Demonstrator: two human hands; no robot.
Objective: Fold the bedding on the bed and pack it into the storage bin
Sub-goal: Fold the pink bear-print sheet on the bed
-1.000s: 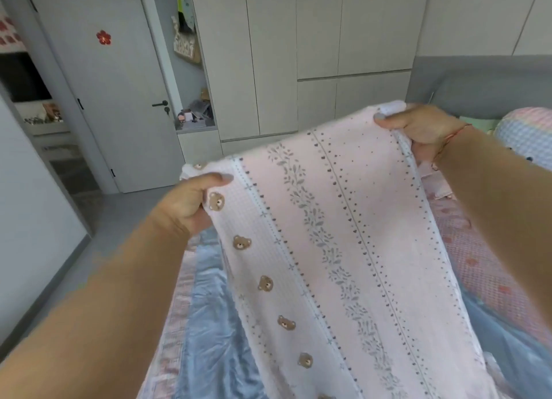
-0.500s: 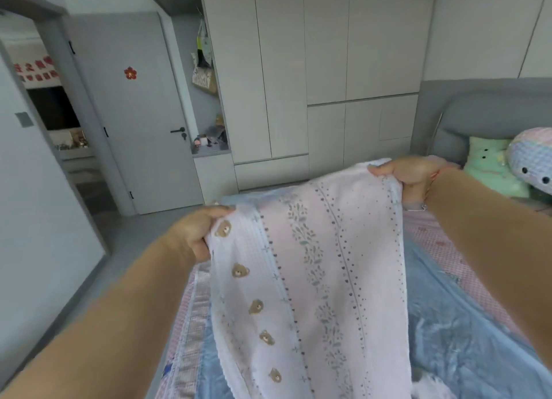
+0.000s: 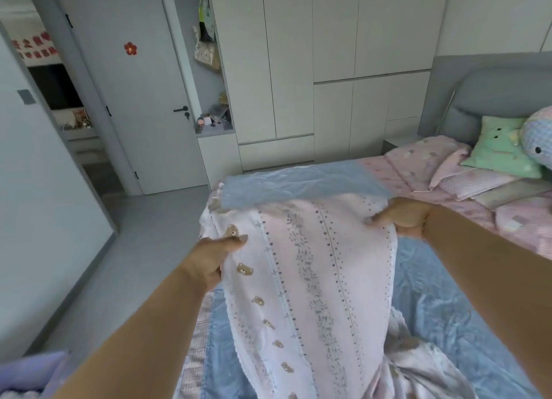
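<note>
Your left hand and right hand, each gripping a corner, have lowered the patterned blanket toward the bed, laying down a fold.

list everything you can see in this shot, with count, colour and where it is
blanket: 1, pink and white with bear and leaf stripes, held up over the bed
blue sheet: 1, light blue, spread on the bed under the blanket
pink pillows: several, pink patterned, at the head of the bed
green cushion: 1, mint green, against the headboard
plush toy: 1, blue checked, far right, partly cut off
headboard: 1, grey, right
wardrobe: 1, pale grey, back wall
door: 1, grey with a red flower sticker, left
left hand: 1, grips the blanket's left edge
right hand: 1, grips the blanket's right edge
</note>
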